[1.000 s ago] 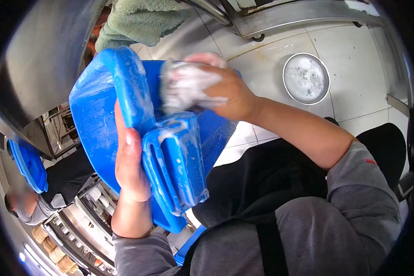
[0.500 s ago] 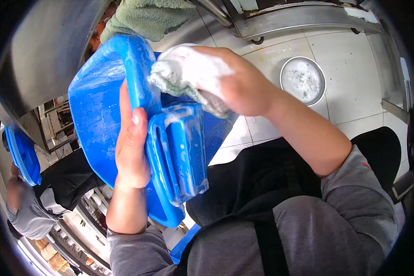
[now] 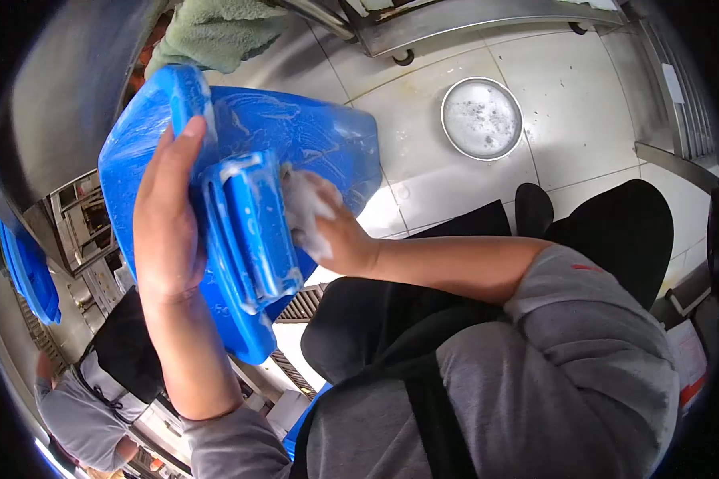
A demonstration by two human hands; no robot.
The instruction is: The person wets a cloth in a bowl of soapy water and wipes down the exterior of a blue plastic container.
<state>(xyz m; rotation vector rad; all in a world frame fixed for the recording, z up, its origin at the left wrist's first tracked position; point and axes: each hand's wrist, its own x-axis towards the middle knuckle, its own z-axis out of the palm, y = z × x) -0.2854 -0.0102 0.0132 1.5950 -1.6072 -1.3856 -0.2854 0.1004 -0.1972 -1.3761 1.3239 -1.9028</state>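
Observation:
A large blue plastic container (image 3: 295,128), streaked with white suds, is tilted up in front of me. My left hand (image 3: 168,211) grips its rim beside a raised, foam-covered blue block-shaped part (image 3: 256,227). My right hand (image 3: 339,235) is closed around a soapy cloth (image 3: 305,211), pressed near the right side of that raised part. Foam hides some of the fingers and most of the cloth's colour.
A round metal pan (image 3: 482,118) of sudsy water stands on the tiled floor. A green towel (image 3: 216,32) hangs at the top left. Metal equipment (image 3: 463,24) on casters is beyond. Another person (image 3: 84,415) is at the lower left, near a blue lid-like item (image 3: 28,267).
My right hand and the cloth have moved down from beside the upper rim to the raised part. The container's inner surface now shows more. The other person has bent or shifted lower.

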